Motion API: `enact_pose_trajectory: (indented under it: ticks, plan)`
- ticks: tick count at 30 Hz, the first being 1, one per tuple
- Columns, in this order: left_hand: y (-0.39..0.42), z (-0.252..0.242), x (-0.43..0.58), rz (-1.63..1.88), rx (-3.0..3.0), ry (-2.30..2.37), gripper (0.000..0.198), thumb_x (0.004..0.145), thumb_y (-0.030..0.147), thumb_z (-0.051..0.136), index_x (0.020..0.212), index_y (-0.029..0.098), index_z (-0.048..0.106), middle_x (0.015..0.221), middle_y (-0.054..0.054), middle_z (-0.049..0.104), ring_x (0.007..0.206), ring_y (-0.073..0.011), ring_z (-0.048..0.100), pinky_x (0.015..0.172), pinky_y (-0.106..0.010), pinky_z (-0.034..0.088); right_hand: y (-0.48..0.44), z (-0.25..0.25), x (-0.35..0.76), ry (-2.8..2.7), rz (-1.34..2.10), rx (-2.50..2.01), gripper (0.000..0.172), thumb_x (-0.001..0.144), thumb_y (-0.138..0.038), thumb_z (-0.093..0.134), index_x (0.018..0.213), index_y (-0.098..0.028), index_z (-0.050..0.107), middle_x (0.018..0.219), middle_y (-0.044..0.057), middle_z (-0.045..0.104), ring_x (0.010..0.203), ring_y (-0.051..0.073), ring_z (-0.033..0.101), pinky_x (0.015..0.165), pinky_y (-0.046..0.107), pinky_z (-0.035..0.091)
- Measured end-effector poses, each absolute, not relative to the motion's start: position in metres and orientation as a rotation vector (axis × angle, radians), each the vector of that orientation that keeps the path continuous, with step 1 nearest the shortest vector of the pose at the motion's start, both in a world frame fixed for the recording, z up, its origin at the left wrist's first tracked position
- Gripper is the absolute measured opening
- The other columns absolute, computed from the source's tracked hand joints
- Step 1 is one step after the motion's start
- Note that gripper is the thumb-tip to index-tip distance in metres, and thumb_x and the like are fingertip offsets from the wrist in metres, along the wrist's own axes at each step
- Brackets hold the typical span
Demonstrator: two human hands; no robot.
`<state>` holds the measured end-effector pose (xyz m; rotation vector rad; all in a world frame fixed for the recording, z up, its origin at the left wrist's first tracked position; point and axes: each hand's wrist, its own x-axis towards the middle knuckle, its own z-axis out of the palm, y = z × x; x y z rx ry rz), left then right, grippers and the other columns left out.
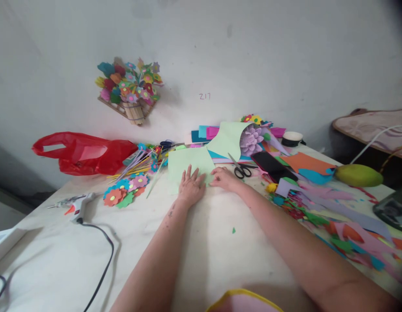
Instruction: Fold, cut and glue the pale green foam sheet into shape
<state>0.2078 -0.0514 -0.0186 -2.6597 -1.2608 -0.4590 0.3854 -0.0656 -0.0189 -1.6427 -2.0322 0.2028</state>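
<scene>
A light green paper sheet lies on the table. My left hand rests on it with the palm down and fingers spread apart. At the sheet's lower right edge, my right hand has its fingers curled and pinched on the paper. Black-handled scissors lie just beyond my right hand, blades partly apart. Behind the sheet is a curled light green paper, and a lilac paper flower shows at its right end.
Left are a glue gun with its cord, paper flowers and a red plastic bag. Right are a black phone, colourful paper scraps and a yellow-green fruit. A flower arrangement hangs on the wall.
</scene>
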Motion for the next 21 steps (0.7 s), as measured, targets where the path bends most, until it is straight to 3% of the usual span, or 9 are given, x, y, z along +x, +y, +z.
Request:
enact_pose_trajectory:
  ticks: [6, 12, 21]
  plan:
    - [-0.048, -0.021, 0.208, -0.426, -2.707, -1.306, 0.043, 0.081, 0.037, 0.033, 0.122, 0.030, 0.042, 0.134, 0.002, 0.035, 0.130, -0.0245, 0.004, 0.105, -0.044, 0.009, -0.071, -0.011, 0.400, -2.121, 0.403, -1.532, 0.024, 0.079, -0.023, 0.047, 0.062, -0.018, 0.063, 0.106, 0.005, 0.056, 0.096, 0.016, 0.051, 0.084, 0.029, 0.040]
    - [-0.049, -0.019, 0.207, -0.394, -2.742, -1.344, 0.042, 0.081, 0.038, 0.032, 0.122, 0.032, 0.042, 0.134, 0.005, 0.035, 0.130, -0.0246, 0.002, 0.104, -0.046, 0.009, -0.074, -0.012, 0.403, -2.159, 0.348, -1.462, 0.002, 0.066, -0.020, 0.062, 0.065, -0.018, 0.062, 0.106, 0.005, 0.055, 0.101, 0.018, 0.048, 0.088, 0.032, 0.037]
    - [-0.048, -0.020, 0.208, -0.382, -2.754, -1.354, 0.043, 0.081, 0.038, 0.033, 0.123, 0.031, 0.041, 0.134, 0.003, 0.035, 0.130, -0.0248, 0.003, 0.104, -0.047, 0.009, -0.067, -0.023, 0.401, -2.043, 0.225, -1.545, 0.015, 0.065, -0.025, 0.064, 0.054, -0.017, 0.058, 0.098, 0.006, 0.056, 0.097, 0.020, 0.047, 0.084, 0.033, 0.038]
